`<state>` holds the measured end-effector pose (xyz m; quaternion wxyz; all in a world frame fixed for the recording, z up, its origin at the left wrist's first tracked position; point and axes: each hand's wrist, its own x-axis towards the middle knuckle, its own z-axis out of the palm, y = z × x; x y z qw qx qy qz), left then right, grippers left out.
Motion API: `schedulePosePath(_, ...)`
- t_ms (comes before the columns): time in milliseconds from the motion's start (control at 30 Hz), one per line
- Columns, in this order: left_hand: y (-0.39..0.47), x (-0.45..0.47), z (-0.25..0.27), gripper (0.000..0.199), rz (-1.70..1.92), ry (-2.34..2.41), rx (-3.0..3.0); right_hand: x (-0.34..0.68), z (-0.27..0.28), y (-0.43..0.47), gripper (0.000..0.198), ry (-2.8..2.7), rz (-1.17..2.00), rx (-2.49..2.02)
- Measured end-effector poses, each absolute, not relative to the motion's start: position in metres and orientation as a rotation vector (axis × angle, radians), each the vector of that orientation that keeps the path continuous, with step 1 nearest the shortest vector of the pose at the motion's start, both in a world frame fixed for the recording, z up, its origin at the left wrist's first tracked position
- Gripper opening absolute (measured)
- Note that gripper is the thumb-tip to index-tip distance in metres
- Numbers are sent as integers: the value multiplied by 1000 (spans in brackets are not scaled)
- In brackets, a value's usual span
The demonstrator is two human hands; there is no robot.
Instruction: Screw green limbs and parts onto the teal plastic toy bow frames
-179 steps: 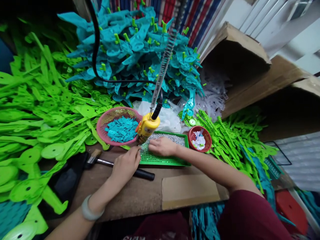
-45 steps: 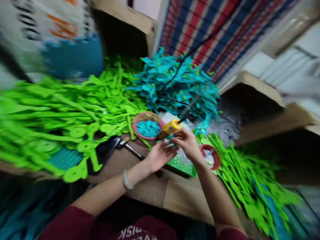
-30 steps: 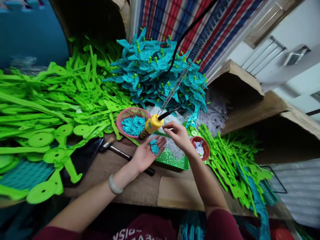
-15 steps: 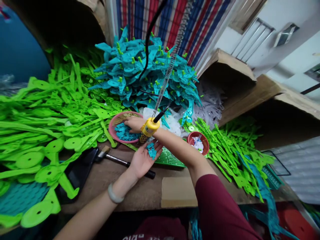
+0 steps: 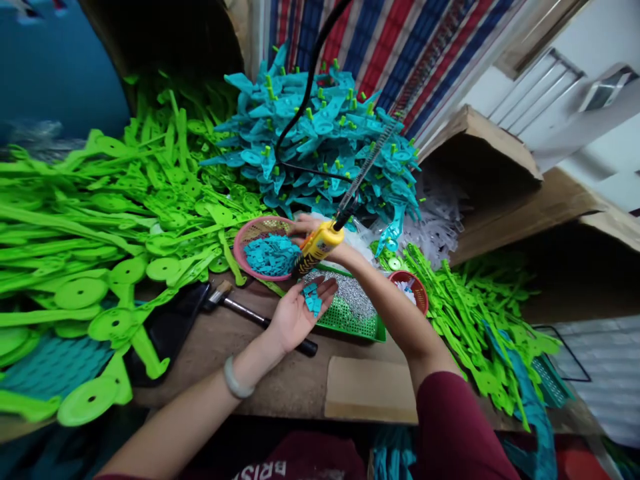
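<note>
My left hand [image 5: 295, 322] is palm up with its fingers stretched out, carrying several small teal plastic pieces [image 5: 312, 299]. Behind the yellow electric screwdriver [image 5: 319, 245], which hangs tilted from a coiled spring, is my right hand [image 5: 303, 227]. Its visible fingers are extended and apart beside the rim of a pink basket [image 5: 242, 259]; the screwdriver hides part of this hand. More teal pieces [image 5: 271, 255] fill that basket. Below my right forearm sits a green perforated tray [image 5: 350, 321] with many small silvery screws [image 5: 354, 293].
Bright green plastic parts [image 5: 125, 233] pile up at left, with others [image 5: 480, 340] at right. Teal parts [image 5: 320, 133] with green pegs are heaped at the back. A hammer-like tool [image 5: 245, 313], a cardboard piece [image 5: 370, 390] and a small red basket [image 5: 419, 293] lie on the bench.
My right hand has come out of the teal pieces to the basket's right rim. The screwdriver leans more. My left hand still carries its pieces; the whole view has shifted slightly.
</note>
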<state>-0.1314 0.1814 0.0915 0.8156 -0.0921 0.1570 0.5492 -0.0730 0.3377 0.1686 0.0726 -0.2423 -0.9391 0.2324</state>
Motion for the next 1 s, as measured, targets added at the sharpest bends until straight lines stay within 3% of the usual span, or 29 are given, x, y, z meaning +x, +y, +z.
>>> schedulePosePath(200, 182, -126, 84, 29, 1223, 363, -199, -5, 194, 285, 14, -2865, 793, -735)
schedulePosePath(333, 181, -125, 77, 27, 1261, 443, -142, 10, 185, 257, 24, -2916, 815, -732)
schedulePosePath(467, 183, -128, 75, 26, 1234, 551, 68, 21, 189, 245, 34, -2785, 643, -813)
schedulePosePath(567, 189, -125, 77, 22, 1202, 690, 304, 35, 200, 237, 31, -2680, 490, -897)
schedulePosePath(767, 215, -118, 94, 12, 1188, 970, 894, 66, 198, 219, 23, -2548, 479, -924)
schedulePosePath(1000, 156, -158, 136, 32, 966, 1047, 1392, 94, 203, 195, 12, -2186, 410, -934)
